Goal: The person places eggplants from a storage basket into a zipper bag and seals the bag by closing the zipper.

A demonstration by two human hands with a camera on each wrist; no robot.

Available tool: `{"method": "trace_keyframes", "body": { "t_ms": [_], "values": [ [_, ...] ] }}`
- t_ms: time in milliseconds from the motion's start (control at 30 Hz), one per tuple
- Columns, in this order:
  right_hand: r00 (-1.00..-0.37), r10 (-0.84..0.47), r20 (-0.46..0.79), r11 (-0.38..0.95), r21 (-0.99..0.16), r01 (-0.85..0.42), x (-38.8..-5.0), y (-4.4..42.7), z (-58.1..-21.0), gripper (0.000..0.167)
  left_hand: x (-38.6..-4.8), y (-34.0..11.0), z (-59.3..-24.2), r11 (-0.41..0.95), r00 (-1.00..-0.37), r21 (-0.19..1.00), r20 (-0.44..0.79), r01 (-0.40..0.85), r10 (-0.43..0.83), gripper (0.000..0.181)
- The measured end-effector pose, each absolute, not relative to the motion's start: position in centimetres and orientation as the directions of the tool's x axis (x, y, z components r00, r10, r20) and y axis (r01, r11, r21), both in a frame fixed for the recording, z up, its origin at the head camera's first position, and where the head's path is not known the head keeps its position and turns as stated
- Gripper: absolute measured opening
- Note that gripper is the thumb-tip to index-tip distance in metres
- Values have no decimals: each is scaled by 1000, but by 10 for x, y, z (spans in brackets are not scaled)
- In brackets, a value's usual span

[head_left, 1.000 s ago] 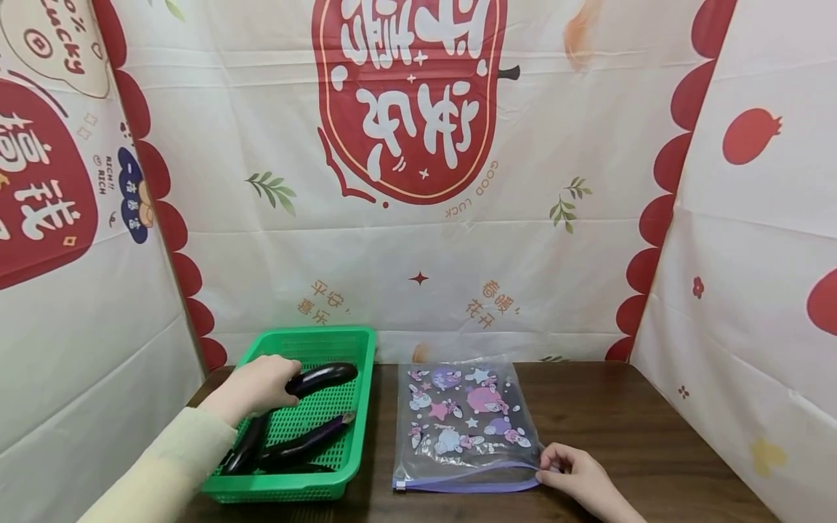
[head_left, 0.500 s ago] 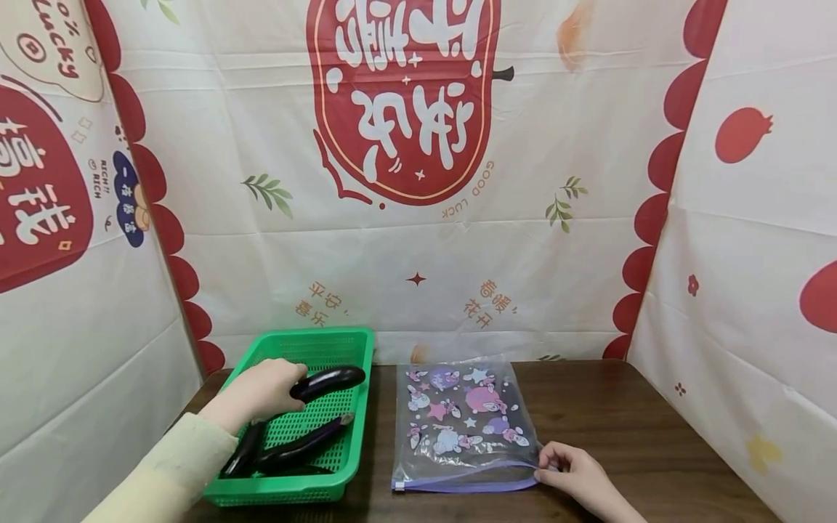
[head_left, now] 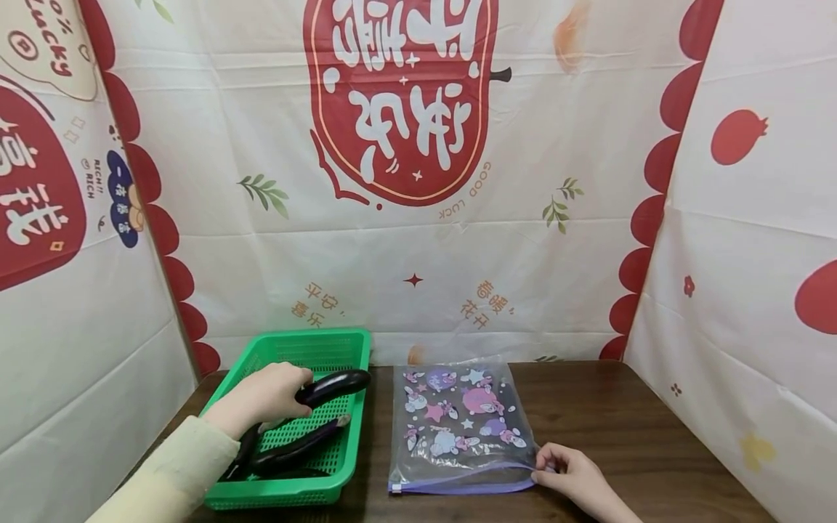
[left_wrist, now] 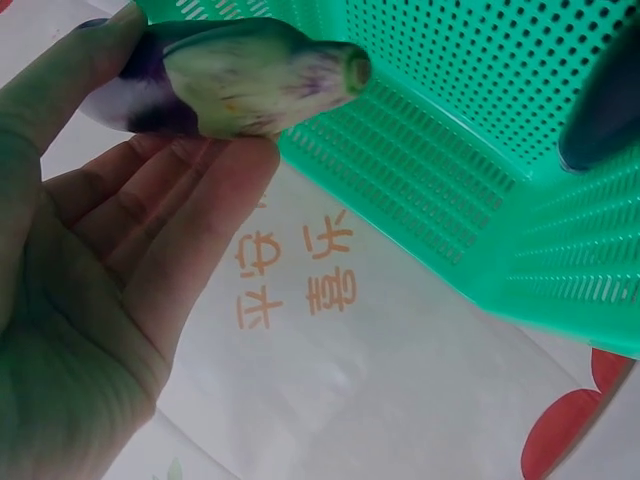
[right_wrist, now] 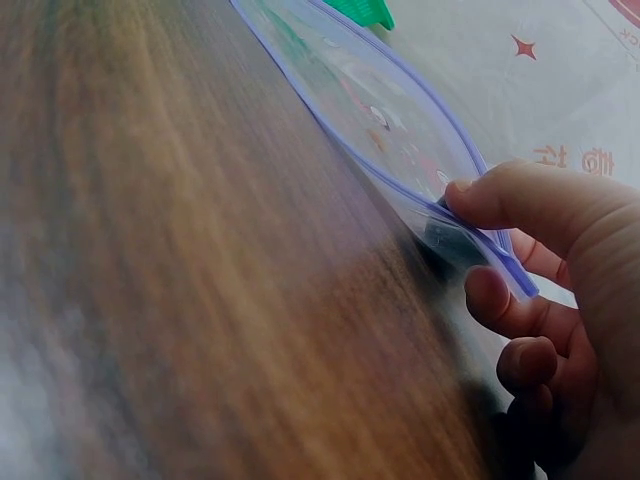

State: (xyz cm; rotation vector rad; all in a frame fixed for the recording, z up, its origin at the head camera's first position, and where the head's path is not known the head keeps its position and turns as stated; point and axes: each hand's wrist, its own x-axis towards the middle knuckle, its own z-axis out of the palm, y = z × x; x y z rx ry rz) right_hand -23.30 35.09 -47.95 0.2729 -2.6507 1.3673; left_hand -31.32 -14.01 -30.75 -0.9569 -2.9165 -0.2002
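My left hand (head_left: 268, 396) grips a dark purple eggplant (head_left: 335, 387) above the green basket (head_left: 362, 349). In the left wrist view, thumb and fingers pinch this eggplant (left_wrist: 245, 80), whose pale green stem end points away from the palm. More eggplants (head_left: 297, 448) lie in the basket below, partly hidden by the hand and forearm. My right hand (head_left: 572, 476) pinches the right corner of a clear zip bag (head_left: 458, 421) with printed pink and purple figures. Its purple zip edge faces me, and in the right wrist view the bag's mouth (right_wrist: 370, 110) gapes somewhat.
Both basket and bag rest on a dark brown wooden table (head_left: 588, 407), the bag to the basket's right. Printed white cloth (head_left: 418, 247) walls in the back and both sides. A white zip slider (head_left: 396, 488) sits at the bag's near left corner.
The left hand has moved slightly right with the eggplant, whose far end now reaches the basket's right rim. The right hand keeps its grip on the bag corner. The head view has shifted a little.
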Motion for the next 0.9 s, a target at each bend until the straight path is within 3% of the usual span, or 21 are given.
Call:
{"method": "trace_keyframes", "body": {
  "t_ms": [900],
  "values": [
    [-972,-55,230,604,-767,-216,-230,349,-479,19,-306,-110,-312,746,-755,125,65,655,652,24]
  ]
}}
